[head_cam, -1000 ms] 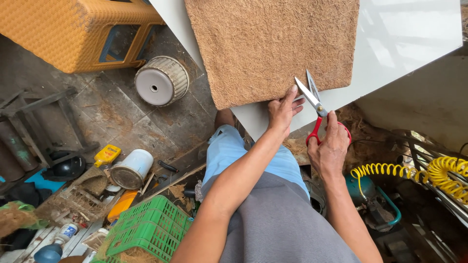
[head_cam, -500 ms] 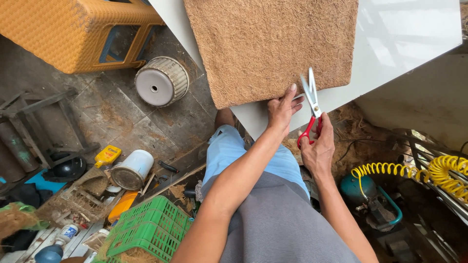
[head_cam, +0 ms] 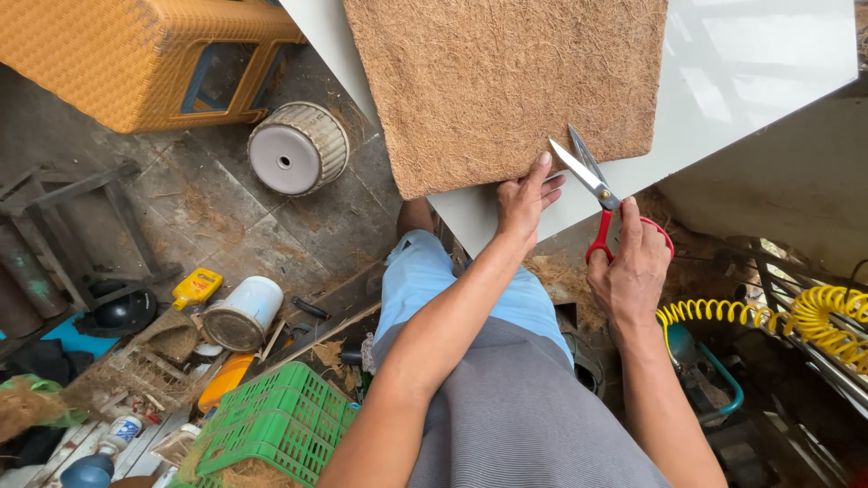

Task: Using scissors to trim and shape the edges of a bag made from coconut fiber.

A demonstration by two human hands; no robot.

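Red-handled scissors (head_cam: pixel 604 210): held in the right hand (head_cam: pixel 630 276), fingers through the loops, blades spread apart and pointing up-left toward the mat's near edge.
Right hand: wrapped around the scissor handles, off the white board's near edge, just right of the left hand.
Left hand (head_cam: pixel 523 201): fingers curled narrow, pressing on the near edge of the mat where it meets the board; it holds nothing else.
Brown fibre mat (head_cam: pixel 502 81): coarse coir sheet lying flat on the white board (head_cam: pixel 750 72), its near corner just left of the left hand, its right edge above the scissor tips.
Blade position: the tips sit at or just over the mat's lower edge, close beside the left fingertips; whether they already bite into the fibre cannot be told.
Done so far: the mat's outline looks whole and no cut line shows in it; loose fibre scraps (head_cam: pixel 556 276) lie on the ground under the board.
Left to do: by my reading, cutting is only at its start, with nearly all of the mat uncut.
Around: pale ribbed pot (head_cam: pixel 298 149) on its side, woven orange cabinet (head_cam: pixel 136 54), green crate (head_cam: pixel 271 425), coiled yellow hose (head_cam: pixel 814 316).
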